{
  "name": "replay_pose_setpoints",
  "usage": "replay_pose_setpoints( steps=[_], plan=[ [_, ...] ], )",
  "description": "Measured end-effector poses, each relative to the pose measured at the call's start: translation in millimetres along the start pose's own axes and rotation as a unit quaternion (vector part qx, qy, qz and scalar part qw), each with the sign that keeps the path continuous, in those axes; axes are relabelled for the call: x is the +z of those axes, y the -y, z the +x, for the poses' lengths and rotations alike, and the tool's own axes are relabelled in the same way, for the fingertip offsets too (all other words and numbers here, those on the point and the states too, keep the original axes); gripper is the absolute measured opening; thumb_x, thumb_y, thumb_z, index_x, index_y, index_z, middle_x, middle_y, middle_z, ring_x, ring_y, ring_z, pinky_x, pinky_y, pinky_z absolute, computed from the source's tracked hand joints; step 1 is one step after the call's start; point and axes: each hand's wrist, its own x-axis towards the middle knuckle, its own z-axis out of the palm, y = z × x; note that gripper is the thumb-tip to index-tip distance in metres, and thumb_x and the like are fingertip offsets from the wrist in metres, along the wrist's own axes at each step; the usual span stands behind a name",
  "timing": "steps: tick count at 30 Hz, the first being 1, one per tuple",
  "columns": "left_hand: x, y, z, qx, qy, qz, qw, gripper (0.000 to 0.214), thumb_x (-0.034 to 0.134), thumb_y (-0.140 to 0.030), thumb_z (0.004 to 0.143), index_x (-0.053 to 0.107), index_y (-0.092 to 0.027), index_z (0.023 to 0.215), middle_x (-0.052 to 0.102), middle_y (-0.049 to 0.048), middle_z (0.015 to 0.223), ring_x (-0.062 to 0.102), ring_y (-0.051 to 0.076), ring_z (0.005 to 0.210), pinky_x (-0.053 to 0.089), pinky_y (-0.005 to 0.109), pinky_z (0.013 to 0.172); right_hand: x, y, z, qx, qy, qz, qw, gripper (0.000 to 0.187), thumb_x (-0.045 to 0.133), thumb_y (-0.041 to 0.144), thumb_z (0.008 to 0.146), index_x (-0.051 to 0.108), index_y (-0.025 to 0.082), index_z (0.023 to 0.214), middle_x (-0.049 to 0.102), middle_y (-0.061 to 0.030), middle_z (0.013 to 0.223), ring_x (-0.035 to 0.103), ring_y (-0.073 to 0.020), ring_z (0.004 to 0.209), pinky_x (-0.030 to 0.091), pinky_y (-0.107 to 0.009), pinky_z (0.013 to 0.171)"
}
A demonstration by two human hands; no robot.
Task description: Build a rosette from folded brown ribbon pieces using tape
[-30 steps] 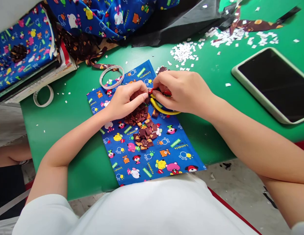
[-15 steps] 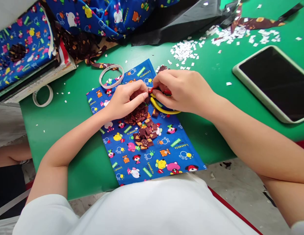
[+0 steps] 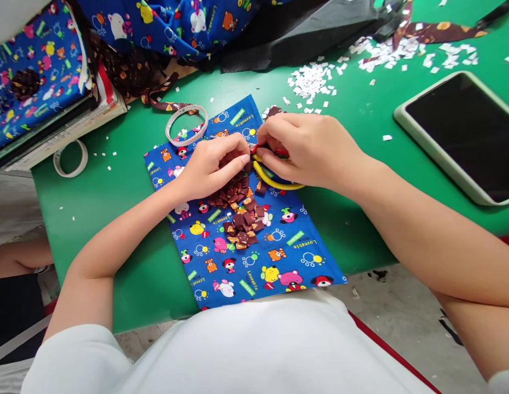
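My right hand (image 3: 307, 148) is closed around scissors with red and yellow handles (image 3: 279, 183); only a bit of their metal shows by the fingertips. Close against it, my left hand (image 3: 217, 164) pinches a brown patterned strip (image 3: 229, 158), mostly hidden under the fingers. Both hands are over a blue cartoon-print cloth-like sheet (image 3: 238, 268). Small cut brown pieces (image 3: 246, 219) with orange spots lie heaped on the sheet below my left hand. A few more brown pieces (image 3: 274, 111) sit just beyond my right hand.
White tape rings (image 3: 186, 125) lie near the sheet and at the table's left edge. White paper bits (image 3: 312, 81) are scattered at the back. A phone (image 3: 463, 134) rests at right. Stacked books (image 3: 74, 131), blue fabric (image 3: 168, 24) and black sheeting (image 3: 275, 41) fill the back left.
The view has shifted slightly. Both hands keep nearly the same place and grip, with the scissors at the left fingertips; no clear change shows in the brown pile.
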Motion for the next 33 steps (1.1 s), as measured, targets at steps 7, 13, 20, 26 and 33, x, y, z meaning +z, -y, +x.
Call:
replay_pose_setpoints(
  steps=[7, 13, 20, 26, 33],
  plan=[
    [0.2, -0.1, -0.3, 0.001, 0.0, 0.002, 1.0, 0.031, 0.044, -0.045, 0.096, 0.054, -0.021, 0.08, 0.058, -0.0002, 0.063, 0.05, 0.011, 0.056, 0.043, 0.027, 0.057, -0.6, -0.1, 0.2, 0.004, 0.004, 0.005, 1.0, 0.018, 0.043, 0.031, 0.088, 0.058, 0.024, 0.094, 0.063, -0.0048, 0.082, 0.055, -0.0194, 0.065, 0.036, -0.034, 0.055],
    [-0.1, -0.7, -0.6, -0.002, 0.006, 0.004, 1.0, 0.032, 0.042, -0.047, 0.096, 0.055, -0.021, 0.081, 0.06, 0.0005, 0.066, 0.051, 0.011, 0.057, 0.044, 0.028, 0.059, 0.0, -0.4, -0.5, 0.005, 0.001, 0.009, 1.0, 0.017, 0.044, 0.03, 0.088, 0.058, 0.024, 0.095, 0.063, -0.0046, 0.083, 0.055, -0.0191, 0.065, 0.036, -0.033, 0.054],
    [0.0, -2.4, 0.3, -0.016, 0.008, -0.009, 1.0, 0.038, 0.041, -0.054, 0.095, 0.055, -0.022, 0.08, 0.061, 0.001, 0.066, 0.053, 0.012, 0.059, 0.046, 0.029, 0.06, 2.5, -3.5, -1.5, -0.008, -0.011, 0.01, 1.0, 0.018, 0.044, 0.031, 0.088, 0.058, 0.023, 0.096, 0.062, -0.0043, 0.083, 0.055, -0.0185, 0.066, 0.032, -0.031, 0.054],
    [-0.2, -4.4, 0.4, -0.026, 0.013, -0.009, 1.0, 0.041, 0.039, -0.057, 0.095, 0.056, -0.022, 0.08, 0.062, 0.0013, 0.068, 0.056, 0.013, 0.061, 0.048, 0.03, 0.063, 6.0, -7.1, -1.7, -0.039, -0.027, -0.012, 0.999, 0.021, 0.042, 0.032, 0.089, 0.056, 0.018, 0.095, 0.063, -0.0046, 0.084, 0.056, -0.0165, 0.065, 0.028, -0.027, 0.052],
    [0.0, -2.1, -0.7, -0.019, 0.015, 0.012, 1.0, 0.039, 0.039, -0.054, 0.096, 0.057, -0.022, 0.082, 0.064, 0.0018, 0.07, 0.058, 0.013, 0.062, 0.051, 0.031, 0.064, 8.2, -7.2, -2.5, -0.051, -0.051, -0.017, 0.997, 0.019, 0.043, 0.031, 0.089, 0.056, 0.018, 0.094, 0.063, -0.0037, 0.083, 0.055, -0.0148, 0.062, 0.028, -0.026, 0.053]
  ],
)
